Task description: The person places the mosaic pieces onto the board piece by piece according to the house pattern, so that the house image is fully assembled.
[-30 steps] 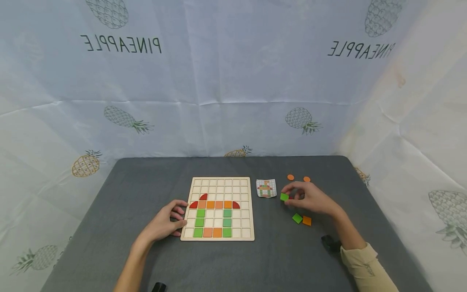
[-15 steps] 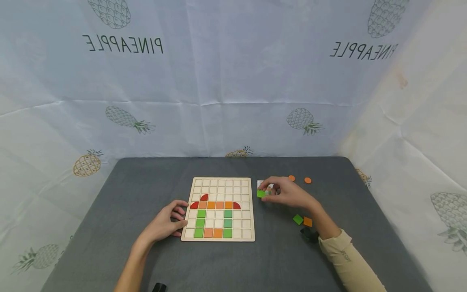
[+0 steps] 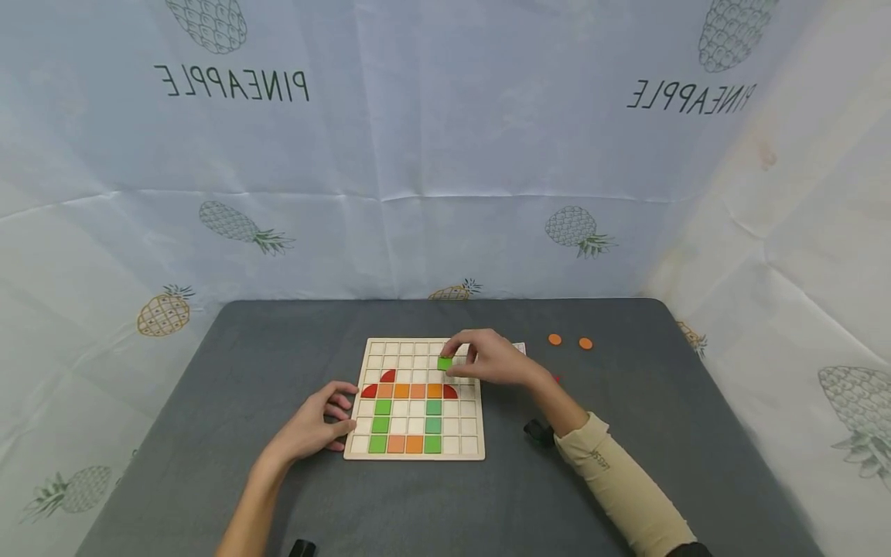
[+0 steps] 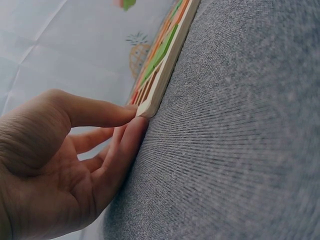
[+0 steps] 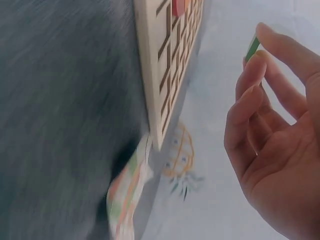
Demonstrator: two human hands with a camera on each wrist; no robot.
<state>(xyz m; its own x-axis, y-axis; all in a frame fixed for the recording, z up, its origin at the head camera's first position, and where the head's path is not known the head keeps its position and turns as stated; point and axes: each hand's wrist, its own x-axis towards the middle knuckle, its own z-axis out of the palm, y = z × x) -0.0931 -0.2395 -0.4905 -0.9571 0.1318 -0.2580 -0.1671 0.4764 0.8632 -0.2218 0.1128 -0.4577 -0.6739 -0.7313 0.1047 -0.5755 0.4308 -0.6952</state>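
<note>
A wooden grid board (image 3: 459,457) lies on the grey table, filled partly with green, orange and red pieces. My left hand (image 3: 316,422) holds its left edge. In the left wrist view the thumb (image 4: 122,115) lies on the rim, with fingers against the side. Over the board's upper right, my right hand (image 3: 490,357) pinches a green square tile (image 3: 445,363) between thumb and fingertips. The right wrist view shows this tile (image 5: 253,48) edge-on, clear of the board. Red quarter-round pieces (image 3: 450,392) sit at both ends of the orange row.
Two orange discs (image 3: 554,340) lie at the back right. A small pattern card (image 5: 127,195) beside the board is mostly covered by my right hand in the head view. A small red piece (image 3: 556,378) peeks out beside the right forearm, which hides the table below it.
My right hand has carried the green tile left, from beside the card to over the board. The forearm now covers the loose green and orange tiles. The left hand has stayed put.
</note>
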